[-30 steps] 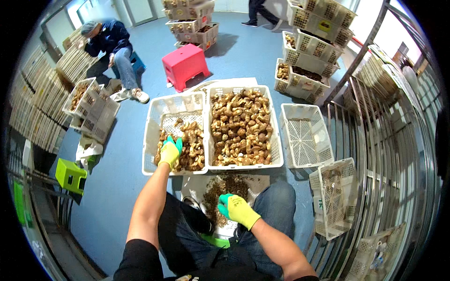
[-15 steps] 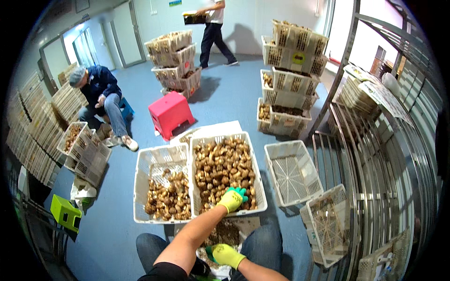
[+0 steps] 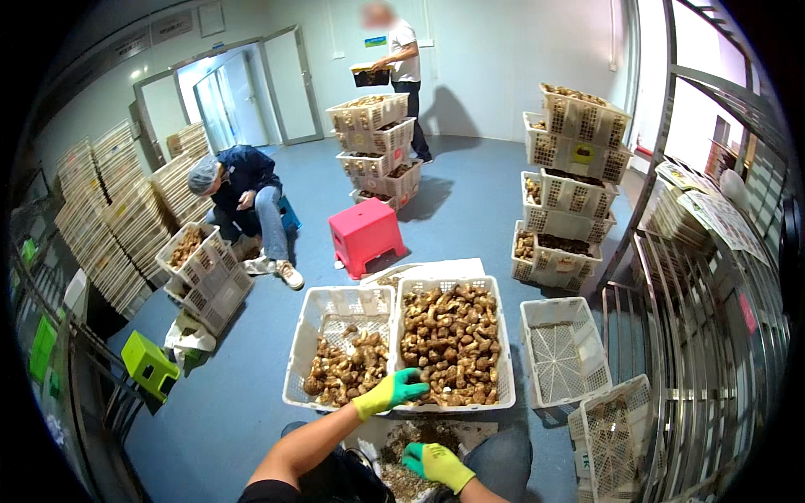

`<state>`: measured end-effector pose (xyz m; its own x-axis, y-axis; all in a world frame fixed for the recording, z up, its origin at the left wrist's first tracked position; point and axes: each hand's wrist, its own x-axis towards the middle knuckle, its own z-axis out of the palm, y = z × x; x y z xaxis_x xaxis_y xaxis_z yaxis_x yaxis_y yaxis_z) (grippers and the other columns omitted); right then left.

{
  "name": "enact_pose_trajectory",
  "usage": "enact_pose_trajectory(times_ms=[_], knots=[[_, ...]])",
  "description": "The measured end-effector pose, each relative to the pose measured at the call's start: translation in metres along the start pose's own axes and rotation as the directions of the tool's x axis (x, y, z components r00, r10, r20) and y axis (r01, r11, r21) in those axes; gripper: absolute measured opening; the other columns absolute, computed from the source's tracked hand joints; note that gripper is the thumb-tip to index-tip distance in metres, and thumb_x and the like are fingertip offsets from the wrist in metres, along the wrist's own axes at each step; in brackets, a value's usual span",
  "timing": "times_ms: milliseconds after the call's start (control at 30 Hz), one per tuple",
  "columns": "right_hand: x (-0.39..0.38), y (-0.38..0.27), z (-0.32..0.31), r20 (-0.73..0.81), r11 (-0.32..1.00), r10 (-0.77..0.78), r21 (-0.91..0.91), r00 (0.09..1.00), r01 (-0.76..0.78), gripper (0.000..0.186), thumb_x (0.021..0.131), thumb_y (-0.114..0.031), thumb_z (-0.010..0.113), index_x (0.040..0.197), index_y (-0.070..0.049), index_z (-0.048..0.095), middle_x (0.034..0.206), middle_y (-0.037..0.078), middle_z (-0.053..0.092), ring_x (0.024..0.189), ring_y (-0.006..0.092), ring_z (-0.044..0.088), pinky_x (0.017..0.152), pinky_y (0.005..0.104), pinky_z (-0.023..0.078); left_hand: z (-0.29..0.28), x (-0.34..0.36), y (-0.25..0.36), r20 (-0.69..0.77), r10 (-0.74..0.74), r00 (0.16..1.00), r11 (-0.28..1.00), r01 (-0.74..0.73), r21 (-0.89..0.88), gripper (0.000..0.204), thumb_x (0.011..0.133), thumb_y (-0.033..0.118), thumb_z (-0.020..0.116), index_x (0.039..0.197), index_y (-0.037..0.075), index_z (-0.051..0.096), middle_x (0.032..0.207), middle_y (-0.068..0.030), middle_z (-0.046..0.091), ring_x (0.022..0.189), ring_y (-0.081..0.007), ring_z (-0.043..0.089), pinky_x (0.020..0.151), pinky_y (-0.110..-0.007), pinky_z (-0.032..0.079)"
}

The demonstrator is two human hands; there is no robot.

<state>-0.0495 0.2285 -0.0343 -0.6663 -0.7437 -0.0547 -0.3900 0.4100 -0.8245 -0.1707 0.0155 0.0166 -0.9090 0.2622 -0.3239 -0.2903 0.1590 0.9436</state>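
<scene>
Both my hands wear yellow gloves with green fingers. My left hand (image 3: 390, 395) reaches over the near left corner of a white crate (image 3: 508, 369) heaped with brown mushrooms (image 3: 450, 339). Its fingers are stretched out and touch or nearly touch the mushrooms there; nothing shows in its grasp. To the left, against this crate, stands a second white crate (image 3: 295, 356), partly filled with mushrooms (image 3: 345, 366). Low between my knees is my right hand (image 3: 438, 466), its fingers drawn together above dark, crumbly debris (image 3: 411, 444). Whatever those fingers may hold is hidden.
A red stool (image 3: 365, 236) stands beyond the crates. Empty crates (image 3: 566, 352) lie at right beside a metal rack (image 3: 671, 335). Tall stacks of filled crates (image 3: 579, 159) rise behind. One person (image 3: 247, 189) sits at left; another (image 3: 405, 63) stands at the back with a dark container.
The whole view has swung left. My left hand has moved from the mushrooms at the crate's near right to its near left corner. The far person has come closer to the crate stack.
</scene>
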Motion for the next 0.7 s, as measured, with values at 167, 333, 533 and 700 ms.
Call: enact_pose_trajectory(times_ms=[167,333,533,700], knots=[[0.003,-0.046,-0.021,-0.1,0.938,0.191,0.311,0.977,-0.151,0.028,0.102,-0.029,0.071,0.11,-0.003,0.07,0.084,0.013,0.071,0.074,0.0208,0.066,0.068,0.0405,0.052,-0.023,-0.109,-0.057,-0.212,-0.073,0.974,0.94,-0.004,-0.342,0.035,0.103,0.021,0.071,0.13,0.0,0.068,0.113,-0.0036,0.072,0.101,-0.0124,0.068,0.09,-0.031,0.058],[0.006,-0.056,-0.027,-0.186,0.79,0.335,0.59,0.924,-0.168,0.022,0.104,-0.022,0.07,0.111,-0.002,0.069,0.086,0.002,0.067,0.077,0.0086,0.057,0.068,0.0309,0.05,0.006,-0.167,-0.053,-0.275,0.036,0.961,0.983,-0.084,-0.164,0.036,0.107,0.018,0.067,0.137,-0.001,0.065,0.127,-0.003,0.071,0.112,-0.0118,0.067,0.095,-0.03,0.057],[0.014,-0.045,-0.01,-0.195,0.63,0.333,0.774,0.923,-0.064,0.025,0.105,-0.018,0.067,0.121,0.0,0.067,0.11,0.009,0.074,0.098,0.015,0.069,0.085,0.0322,0.057,0.013,-0.166,-0.049,-0.229,0.464,0.856,0.848,-0.354,0.395,0.034,0.1,0.016,0.07,0.131,0.001,0.066,0.118,-0.017,0.068,0.103,-0.0279,0.068,0.089,-0.039,0.055],[0.003,-0.049,0.001,-0.177,0.396,0.349,0.918,0.92,0.027,0.029,0.107,-0.017,0.065,0.126,0.005,0.064,0.124,0.014,0.072,0.107,0.0198,0.072,0.099,0.0364,0.058,0.02,-0.173,-0.034,-0.153,0.537,0.83,0.734,-0.371,0.569,0.035,0.092,0.016,0.077,0.122,0.001,0.068,0.118,-0.0194,0.066,0.097,-0.0364,0.07,0.079,-0.041,0.057]])
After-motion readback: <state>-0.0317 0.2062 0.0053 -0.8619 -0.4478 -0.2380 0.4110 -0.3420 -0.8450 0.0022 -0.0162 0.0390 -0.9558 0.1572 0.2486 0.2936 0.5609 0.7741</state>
